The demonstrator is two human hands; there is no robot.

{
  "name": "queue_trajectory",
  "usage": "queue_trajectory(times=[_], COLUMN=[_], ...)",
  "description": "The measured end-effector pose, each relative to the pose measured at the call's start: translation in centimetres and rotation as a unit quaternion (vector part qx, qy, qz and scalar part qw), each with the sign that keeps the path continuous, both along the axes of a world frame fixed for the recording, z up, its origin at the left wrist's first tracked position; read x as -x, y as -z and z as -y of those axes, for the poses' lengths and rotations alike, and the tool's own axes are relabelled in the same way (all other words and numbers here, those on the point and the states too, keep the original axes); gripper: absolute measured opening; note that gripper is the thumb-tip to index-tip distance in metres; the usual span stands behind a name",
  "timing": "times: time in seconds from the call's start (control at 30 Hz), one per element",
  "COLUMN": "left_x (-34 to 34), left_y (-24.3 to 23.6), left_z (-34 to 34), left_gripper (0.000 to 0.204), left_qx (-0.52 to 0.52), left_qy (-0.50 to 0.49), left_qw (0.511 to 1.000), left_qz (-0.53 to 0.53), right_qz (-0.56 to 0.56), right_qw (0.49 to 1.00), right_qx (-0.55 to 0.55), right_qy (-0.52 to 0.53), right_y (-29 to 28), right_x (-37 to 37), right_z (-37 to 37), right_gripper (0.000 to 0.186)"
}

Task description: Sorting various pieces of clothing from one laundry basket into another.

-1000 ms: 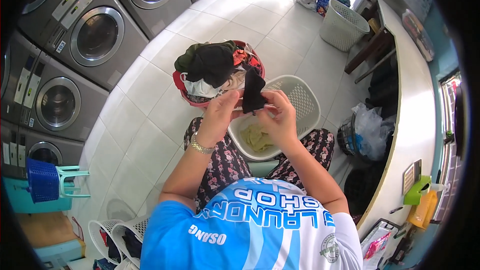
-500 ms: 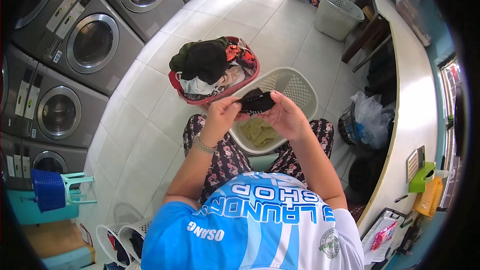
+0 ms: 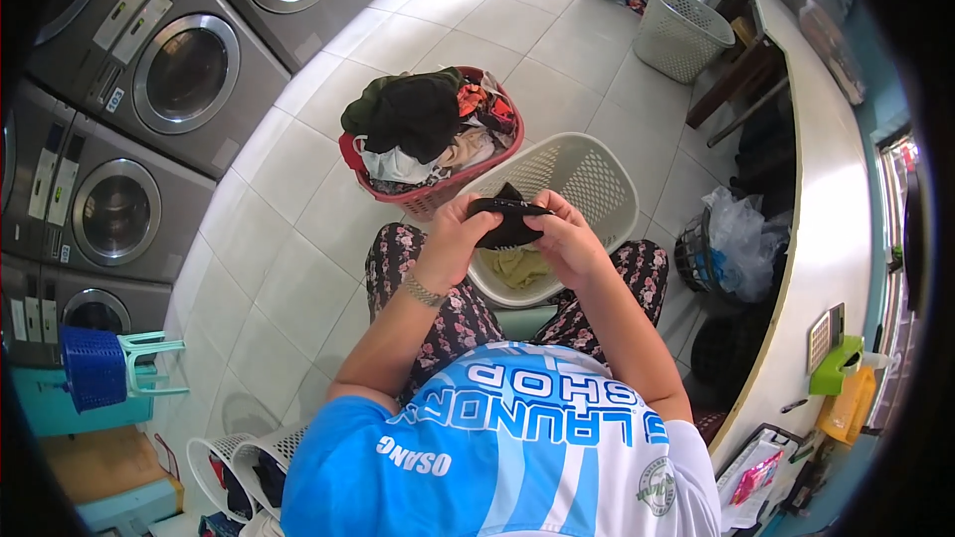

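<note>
Head view: between the thumb and fingers of the left hand (image 3: 450, 247) and right hand (image 3: 574, 241), a small black garment (image 3: 511, 227) is pinched at one edge, apparently so the edge is held taut. It is held above a white perforated laundry basket (image 3: 609, 177) containing yellow-green cloth (image 3: 515, 268). Farther left, heaped clothes (image 3: 413, 121) are held in a red basket (image 3: 443, 198), seemingly placed within reach.
</note>
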State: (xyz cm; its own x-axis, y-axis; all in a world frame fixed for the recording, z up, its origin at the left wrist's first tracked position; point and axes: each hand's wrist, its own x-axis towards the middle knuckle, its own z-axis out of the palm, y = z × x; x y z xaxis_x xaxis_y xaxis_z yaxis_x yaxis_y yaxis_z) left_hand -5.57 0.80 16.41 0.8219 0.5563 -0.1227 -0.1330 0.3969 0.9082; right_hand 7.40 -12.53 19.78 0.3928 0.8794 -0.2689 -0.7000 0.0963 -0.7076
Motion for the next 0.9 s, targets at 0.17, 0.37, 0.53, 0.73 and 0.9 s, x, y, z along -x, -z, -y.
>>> queue_trajectory(times=[0.17, 0.37, 0.53, 0.73, 0.9], left_x=[-2.5, -1.7, -1.1, -2.7, -1.7], left_y=[1.5, -0.6, -0.8, 2.0, 1.9], left_z=[0.7, 2.6, 0.5, 2.4, 0.9], left_gripper=[0.033, 0.024, 0.018, 0.028, 0.044], left_qx=[-0.324, -0.248, -0.044, 0.276, 0.212], left_qy=[-0.097, 0.141, 0.346, 0.250, 0.173], left_qw=[0.938, 0.954, 0.937, 0.925, 0.961], left_qz=[-0.073, 0.096, -0.008, 0.071, 0.044], right_qz=[0.133, 0.472, 0.450, -0.093, -0.155], right_qw=[0.990, 0.839, 0.884, 0.983, 0.983], right_qx=[0.005, 0.120, 0.077, -0.130, -0.096], right_qy=[-0.052, 0.242, 0.097, -0.094, -0.035], right_y=[-0.3, 1.9, 2.6, 1.5, 0.7], right_x=[1.8, -1.6, -1.4, 0.2, 0.6], right_z=[0.3, 1.5, 3.3, 4.0, 2.8], right_gripper=[0.027, 0.026, 0.028, 0.045, 0.062])
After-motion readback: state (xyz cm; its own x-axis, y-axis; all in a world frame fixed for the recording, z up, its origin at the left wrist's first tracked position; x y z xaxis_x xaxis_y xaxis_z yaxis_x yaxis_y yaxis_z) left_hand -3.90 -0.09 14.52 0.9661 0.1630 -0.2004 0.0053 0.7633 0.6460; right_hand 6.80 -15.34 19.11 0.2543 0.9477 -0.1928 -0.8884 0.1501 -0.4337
